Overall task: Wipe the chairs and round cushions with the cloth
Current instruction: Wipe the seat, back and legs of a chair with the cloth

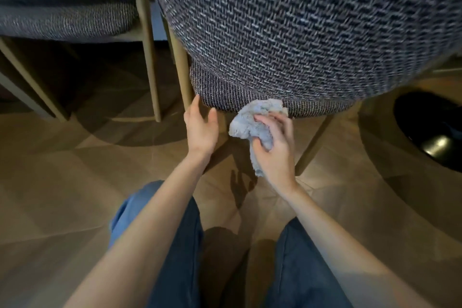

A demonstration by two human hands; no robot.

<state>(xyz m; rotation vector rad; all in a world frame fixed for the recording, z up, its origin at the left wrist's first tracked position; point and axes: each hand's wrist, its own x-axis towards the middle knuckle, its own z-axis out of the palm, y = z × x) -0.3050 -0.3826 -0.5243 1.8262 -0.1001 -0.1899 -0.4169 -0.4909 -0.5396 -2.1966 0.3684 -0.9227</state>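
Two tweed chairs (300, 20) (62, 20), wood floor (75, 195), R grip (275, 147) clutching cloth (250, 120) at seat edge (312, 107), L grip (201, 127) loose

Coarse woven tweed covers the chair (300, 20); below it, matt wooden legs (183, 77), a fluffy terry cloth (250, 122), smooth wood-look floor (75, 182)

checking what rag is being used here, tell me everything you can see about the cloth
The cloth is pale grey-white and looks soft and fuzzy, like terry or microfibre. It is crumpled into a loose bunch, not folded. The right hand holds it, fingers curled over its middle. Its upper part presses against the lower edge of the dark woven seat cushion, and a narrow tail hangs down below the palm.
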